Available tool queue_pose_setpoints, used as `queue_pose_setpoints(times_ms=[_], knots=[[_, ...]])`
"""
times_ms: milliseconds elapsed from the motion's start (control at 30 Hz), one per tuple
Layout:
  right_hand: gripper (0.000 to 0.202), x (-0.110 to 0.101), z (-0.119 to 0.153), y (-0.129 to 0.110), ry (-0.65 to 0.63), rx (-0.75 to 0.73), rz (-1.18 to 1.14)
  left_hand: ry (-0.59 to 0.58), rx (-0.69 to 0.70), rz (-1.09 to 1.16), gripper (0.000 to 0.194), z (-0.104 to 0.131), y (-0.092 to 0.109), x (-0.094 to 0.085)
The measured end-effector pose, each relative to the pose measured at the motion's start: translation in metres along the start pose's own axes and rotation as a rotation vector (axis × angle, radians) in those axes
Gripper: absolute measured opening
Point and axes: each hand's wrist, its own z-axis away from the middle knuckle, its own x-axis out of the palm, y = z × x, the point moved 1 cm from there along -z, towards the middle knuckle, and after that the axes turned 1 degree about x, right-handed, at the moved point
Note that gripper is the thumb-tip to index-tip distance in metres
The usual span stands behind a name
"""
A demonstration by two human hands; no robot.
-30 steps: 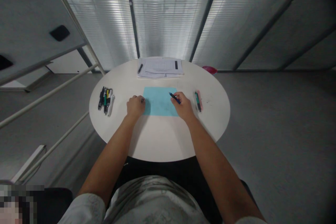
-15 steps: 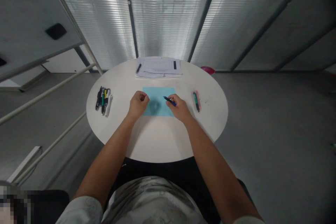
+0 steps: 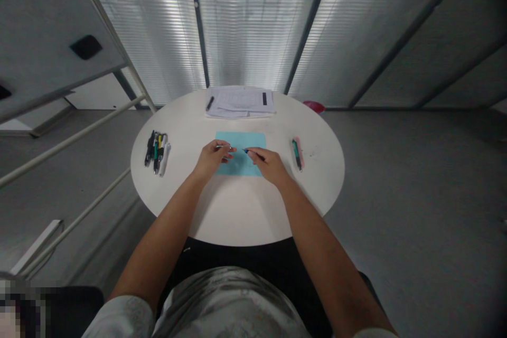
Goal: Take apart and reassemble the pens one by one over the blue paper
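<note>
My right hand [image 3: 272,165] is closed around a dark blue pen [image 3: 246,151], whose end points left over the light blue sheet [image 3: 240,169]. Facing it across the sheet is my left hand [image 3: 212,159], thumb and forefinger pinched on something small with a shiny tip, too small to name. Its other fingers are partly extended. A small gap separates the pen's end from the left fingertips. Both hands hover above or rest on the sheet's side edges; which of these I cannot tell.
Several pens and markers [image 3: 157,152] lie bunched at the left of the round white table [image 3: 241,211]. A green-and-black pen [image 3: 297,155] lies at right on a pink strip [image 3: 300,149]. Stacked papers [image 3: 241,101] with a black pen [image 3: 209,103] are at the far edge.
My left hand has moved right, its fingers now loosened and a shiny small thing showing. The pen in my right hand has turned to point more level toward the left.
</note>
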Motion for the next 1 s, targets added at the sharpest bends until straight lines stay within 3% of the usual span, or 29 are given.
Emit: queue_pose_setpoints(times_ms=[400,733,1000], knots=[[0.031,-0.0005,0.0006,-0.0041,-0.014,-0.060,0.039,-0.157,-0.044,0.039,0.025,0.0069,-0.0002,0.0051],[0.031,-0.0007,0.0009,-0.0043,-0.044,-0.073,0.085,-0.215,-0.109,-0.004,0.023,0.0101,0.0029,0.0075],[0.025,0.0016,0.0003,-0.0012,-0.071,-0.083,0.129,-0.208,-0.005,-0.178,0.025,0.0064,-0.0059,0.0063]])
